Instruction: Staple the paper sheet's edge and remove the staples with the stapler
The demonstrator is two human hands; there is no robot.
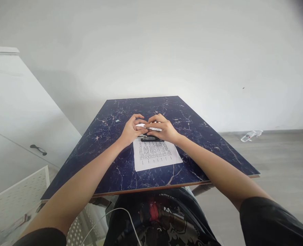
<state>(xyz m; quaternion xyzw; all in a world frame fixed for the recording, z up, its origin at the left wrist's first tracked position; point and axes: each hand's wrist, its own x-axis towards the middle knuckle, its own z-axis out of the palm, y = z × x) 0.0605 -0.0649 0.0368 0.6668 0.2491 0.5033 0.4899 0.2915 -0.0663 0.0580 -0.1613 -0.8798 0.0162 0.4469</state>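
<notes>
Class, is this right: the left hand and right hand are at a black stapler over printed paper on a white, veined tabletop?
No, the veined tabletop is dark blue, not white, as the head view shows. The left hand and right hand are at the black stapler over printed paper.

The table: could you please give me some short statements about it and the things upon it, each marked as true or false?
1. The left hand and right hand are both at the dark device. True.
2. The printed sheet lies on the table. True.
3. The dark device lies on the floor. False: it is over the printed sheet.
4. The table top is plain white. False: it is dark blue with pale veins.
</notes>
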